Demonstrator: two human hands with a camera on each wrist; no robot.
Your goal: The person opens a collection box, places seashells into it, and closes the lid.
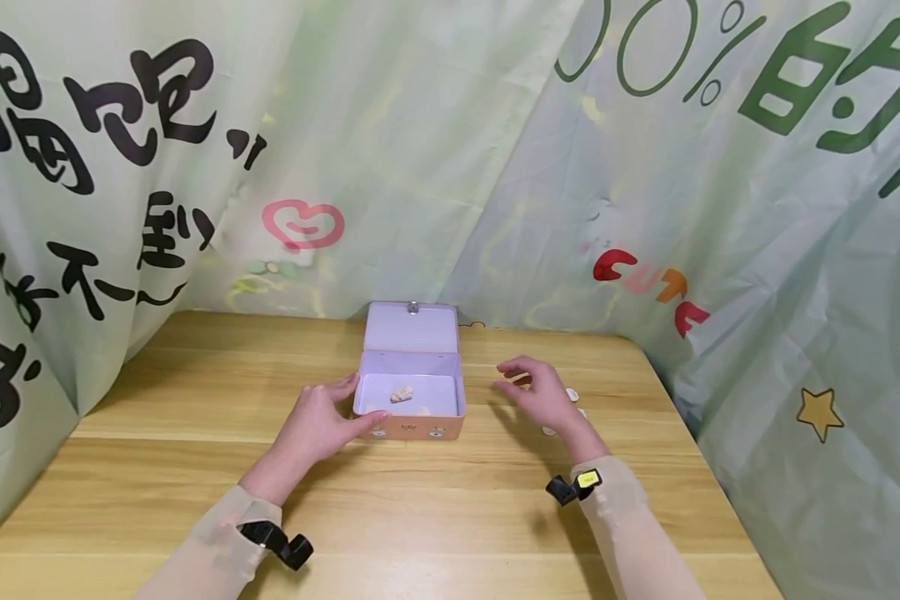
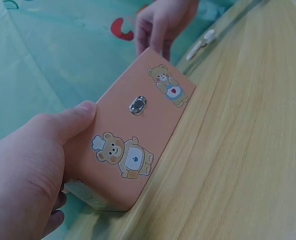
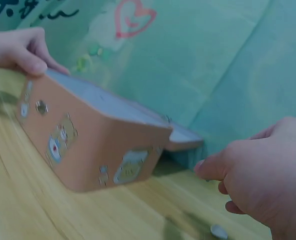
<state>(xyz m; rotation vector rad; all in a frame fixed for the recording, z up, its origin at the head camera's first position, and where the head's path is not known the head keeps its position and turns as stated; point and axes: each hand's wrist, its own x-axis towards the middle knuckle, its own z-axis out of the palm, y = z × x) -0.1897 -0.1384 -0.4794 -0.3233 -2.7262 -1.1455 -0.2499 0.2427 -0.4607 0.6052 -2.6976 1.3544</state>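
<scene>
A hinged tin box (image 1: 408,427), orange outside with bear pictures and lilac inside, stands on the table with its lid (image 1: 411,327) raised. My left hand (image 1: 318,422) grips its left end; the thumb lies at the front rim. Inside the box is a small, pale, ridged piece that looks like a seashell (image 1: 401,394). To the right of the box, my right hand (image 1: 546,398) hovers above the table, fingers loosely bent, with nothing visible between them. Several small white pieces (image 2: 200,46) lie on the wood beside and partly behind that hand; their kind is too small to tell.
The wooden table (image 1: 217,400) reaches back to a printed cloth curtain (image 1: 420,150), which hangs behind it and along both sides. Close to the curtain, the raised lid stands at the back. A thin dark wire or cord (image 1: 474,323) lies by the lid's right side.
</scene>
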